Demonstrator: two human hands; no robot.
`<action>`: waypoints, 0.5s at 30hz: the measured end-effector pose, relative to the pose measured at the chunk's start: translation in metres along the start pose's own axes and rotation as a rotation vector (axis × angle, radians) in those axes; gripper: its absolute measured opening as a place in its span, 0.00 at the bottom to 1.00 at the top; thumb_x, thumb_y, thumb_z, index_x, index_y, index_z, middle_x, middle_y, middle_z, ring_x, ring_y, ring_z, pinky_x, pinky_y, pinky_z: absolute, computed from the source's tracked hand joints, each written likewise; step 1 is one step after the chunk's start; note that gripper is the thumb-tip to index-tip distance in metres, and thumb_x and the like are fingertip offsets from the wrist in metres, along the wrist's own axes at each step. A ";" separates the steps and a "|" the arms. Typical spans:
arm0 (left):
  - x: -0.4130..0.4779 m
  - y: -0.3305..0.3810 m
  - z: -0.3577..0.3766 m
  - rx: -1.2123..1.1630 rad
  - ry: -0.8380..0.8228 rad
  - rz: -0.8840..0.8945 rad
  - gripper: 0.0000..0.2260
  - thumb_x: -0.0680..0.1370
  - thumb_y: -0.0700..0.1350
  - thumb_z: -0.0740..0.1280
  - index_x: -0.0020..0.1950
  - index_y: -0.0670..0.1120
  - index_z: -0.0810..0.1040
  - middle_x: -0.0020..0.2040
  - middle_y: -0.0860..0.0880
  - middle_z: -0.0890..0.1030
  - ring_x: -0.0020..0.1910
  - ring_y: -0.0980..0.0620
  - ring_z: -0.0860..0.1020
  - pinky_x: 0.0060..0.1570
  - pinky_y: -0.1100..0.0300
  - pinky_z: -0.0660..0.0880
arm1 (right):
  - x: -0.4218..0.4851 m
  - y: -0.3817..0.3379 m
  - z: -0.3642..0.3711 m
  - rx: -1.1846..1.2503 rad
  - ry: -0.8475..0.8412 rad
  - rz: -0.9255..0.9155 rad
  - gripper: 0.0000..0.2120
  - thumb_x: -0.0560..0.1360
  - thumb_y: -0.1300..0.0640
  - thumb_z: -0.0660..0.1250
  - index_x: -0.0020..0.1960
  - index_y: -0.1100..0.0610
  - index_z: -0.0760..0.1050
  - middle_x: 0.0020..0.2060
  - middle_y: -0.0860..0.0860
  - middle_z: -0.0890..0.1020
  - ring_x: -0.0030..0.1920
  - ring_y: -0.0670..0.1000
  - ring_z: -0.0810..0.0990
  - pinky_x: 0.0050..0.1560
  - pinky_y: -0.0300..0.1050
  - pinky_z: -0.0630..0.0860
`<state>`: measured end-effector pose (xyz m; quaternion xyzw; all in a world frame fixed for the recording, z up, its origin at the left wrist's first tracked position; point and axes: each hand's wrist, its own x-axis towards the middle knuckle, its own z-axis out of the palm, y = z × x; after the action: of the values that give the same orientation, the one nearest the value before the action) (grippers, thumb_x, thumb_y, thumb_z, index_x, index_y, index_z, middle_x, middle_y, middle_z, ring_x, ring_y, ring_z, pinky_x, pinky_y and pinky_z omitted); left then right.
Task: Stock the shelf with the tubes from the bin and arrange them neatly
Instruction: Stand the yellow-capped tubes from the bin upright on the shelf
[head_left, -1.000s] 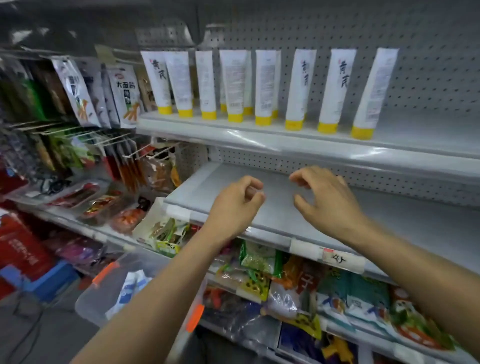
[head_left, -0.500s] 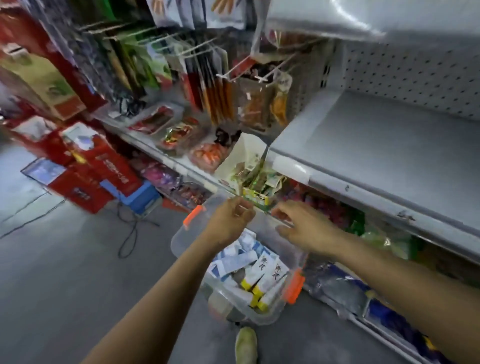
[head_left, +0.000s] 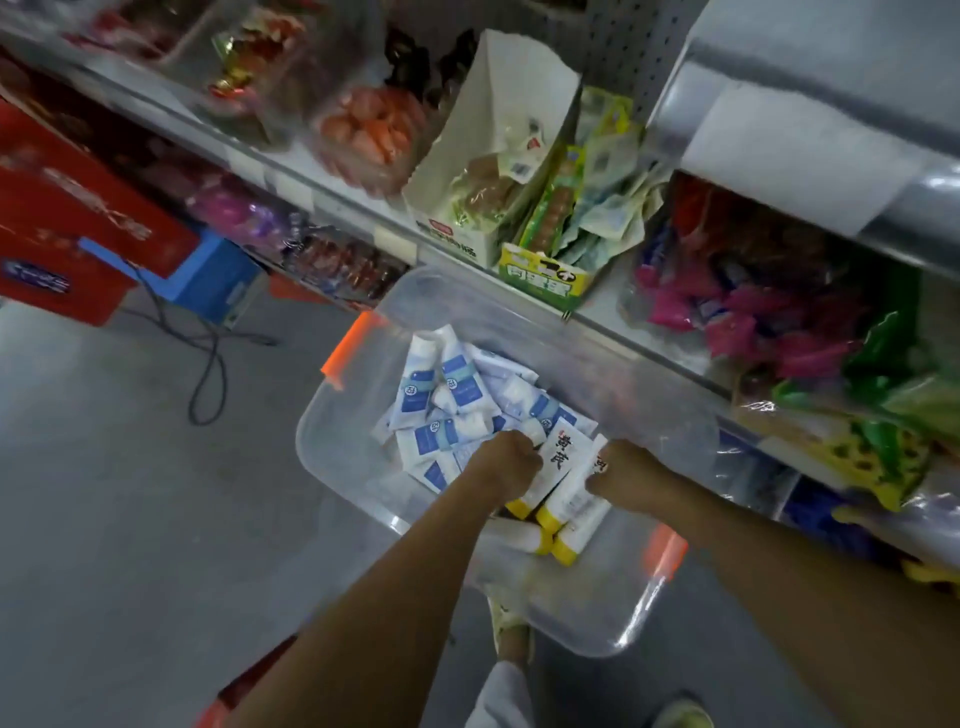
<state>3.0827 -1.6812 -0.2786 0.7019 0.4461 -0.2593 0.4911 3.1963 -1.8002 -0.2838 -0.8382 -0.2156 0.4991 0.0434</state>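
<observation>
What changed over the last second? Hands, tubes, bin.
Both hands dropped from the bare shelf into the clear bin. Left hand now grips a yellow-capped tube; right hand grips the neighbouring tube. Neither held anything before. Blue-label tubes and the bin itself stayed put.

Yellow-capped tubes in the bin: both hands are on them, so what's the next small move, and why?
Probably lift straight up, clear of the bin wall: left hand and right hand each seem curled round one of the yellow-capped tubes, which lie on top of the pile.
</observation>
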 end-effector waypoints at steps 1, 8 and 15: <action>0.010 -0.003 0.008 0.040 -0.020 -0.015 0.16 0.80 0.43 0.62 0.65 0.40 0.74 0.64 0.41 0.77 0.63 0.41 0.75 0.61 0.54 0.72 | 0.009 0.002 0.005 0.074 -0.004 0.072 0.08 0.74 0.61 0.65 0.50 0.64 0.76 0.47 0.60 0.79 0.49 0.59 0.79 0.42 0.42 0.71; 0.046 -0.010 0.059 0.268 -0.100 -0.060 0.28 0.81 0.44 0.60 0.77 0.35 0.52 0.75 0.37 0.61 0.74 0.41 0.61 0.71 0.53 0.59 | 0.049 0.002 0.044 0.612 0.135 0.396 0.14 0.72 0.66 0.65 0.57 0.68 0.75 0.52 0.64 0.81 0.47 0.61 0.83 0.39 0.47 0.80; 0.065 -0.020 0.074 0.136 -0.098 -0.149 0.43 0.73 0.50 0.74 0.77 0.36 0.51 0.74 0.37 0.61 0.74 0.40 0.61 0.71 0.51 0.59 | 0.067 -0.001 0.057 0.846 0.121 0.479 0.09 0.72 0.65 0.66 0.52 0.66 0.76 0.43 0.64 0.82 0.34 0.60 0.81 0.31 0.50 0.80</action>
<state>3.1012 -1.7228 -0.3679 0.6850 0.4539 -0.3588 0.4427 3.1749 -1.7799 -0.3667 -0.8006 0.2077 0.4893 0.2765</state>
